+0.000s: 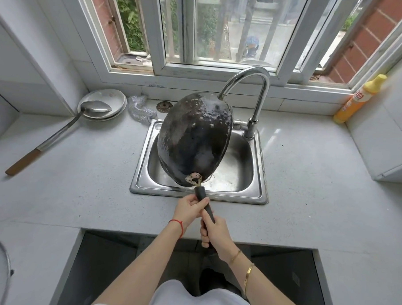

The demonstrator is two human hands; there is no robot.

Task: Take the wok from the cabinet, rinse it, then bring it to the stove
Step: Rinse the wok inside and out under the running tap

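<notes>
A black wok (193, 138) is tipped up over the steel sink (139, 172), its wet, blackened underside facing me. Water from the chrome faucet (256, 85) splashes on its far rim. Both hands grip its dark handle (203, 199). My left hand (189, 208) holds it close to the wok. My right hand (215, 231) holds it lower, near the counter's front edge.
A long ladle (58, 132) rests in stacked white plates (110, 97) at the back left. A steel scourer (139, 108) and a drain strainer (164, 106) lie behind the sink. A yellow detergent bottle (359, 99) leans at the right wall. A lid rim (4, 254) shows at the bottom left.
</notes>
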